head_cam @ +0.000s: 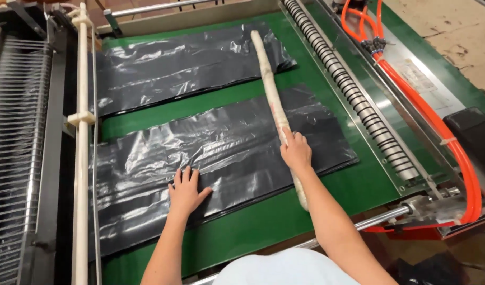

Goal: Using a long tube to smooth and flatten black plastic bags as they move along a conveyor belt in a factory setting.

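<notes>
The left hand [186, 191] lay flat, fingers spread, on the near stack of black plastic bags [211, 158] on the green table [253, 224]. The right hand [295, 150] pressed, holding nothing closed, on the long pale rod [274, 103] lying across both stacks. The far stack [179, 66] lay flat too; neither was folded or lifted yet.

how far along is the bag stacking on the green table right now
Done: two stacks of black bags, the far stack and the near stack, lie flat on the green table. In hand: the left hand presses the near stack flat; the right hand rests on the long wrapped rod lying across both. Left: neither stack is folded or lifted.
</notes>
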